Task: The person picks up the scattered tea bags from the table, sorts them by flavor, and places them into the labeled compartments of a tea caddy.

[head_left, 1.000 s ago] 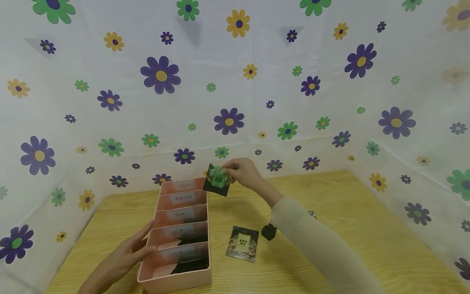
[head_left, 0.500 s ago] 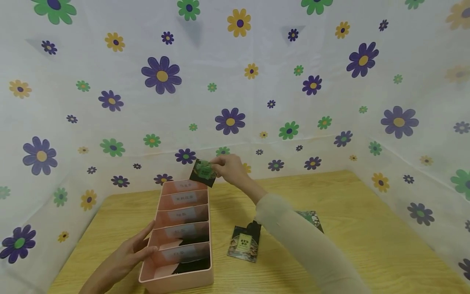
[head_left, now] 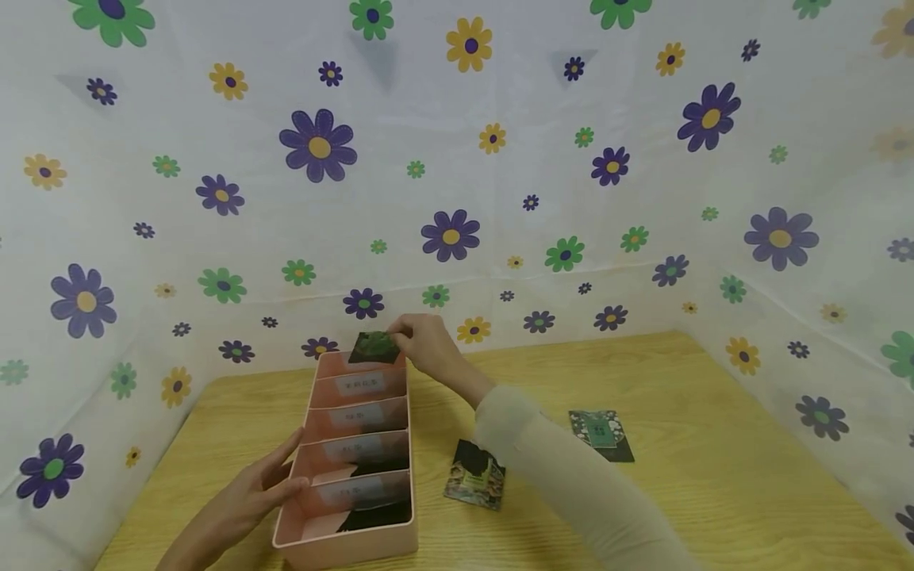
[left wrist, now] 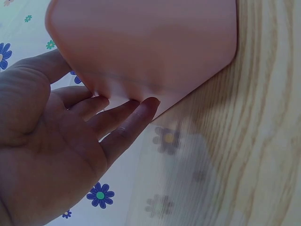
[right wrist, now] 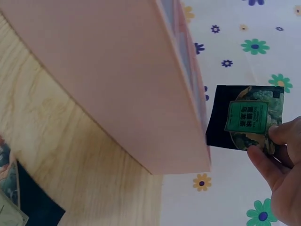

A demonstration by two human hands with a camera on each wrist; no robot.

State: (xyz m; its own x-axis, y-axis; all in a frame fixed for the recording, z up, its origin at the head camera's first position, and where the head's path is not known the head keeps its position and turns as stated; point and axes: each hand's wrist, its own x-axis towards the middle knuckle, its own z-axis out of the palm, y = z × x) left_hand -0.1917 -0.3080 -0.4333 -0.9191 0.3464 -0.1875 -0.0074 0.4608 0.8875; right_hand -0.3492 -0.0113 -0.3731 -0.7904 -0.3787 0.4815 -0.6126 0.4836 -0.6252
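All round, white sheet walls [head_left: 531, 166] with purple, green and yellow flowers. Below, a yellow wood table [head_left: 700, 476]. Pinched in the right hand [head_left: 431, 350], by the far end of a long pink plastic box [head_left: 353, 549] with five slots: a small, square, black and green packet [right wrist: 247, 117], with dark writing on a bright green label. Gripped by the left hand [head_left: 246, 493]: the box's side, thumb over the rim.

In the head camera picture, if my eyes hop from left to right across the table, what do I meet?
Left hand → pink box → nearer packet on the table → packet with white flowers.
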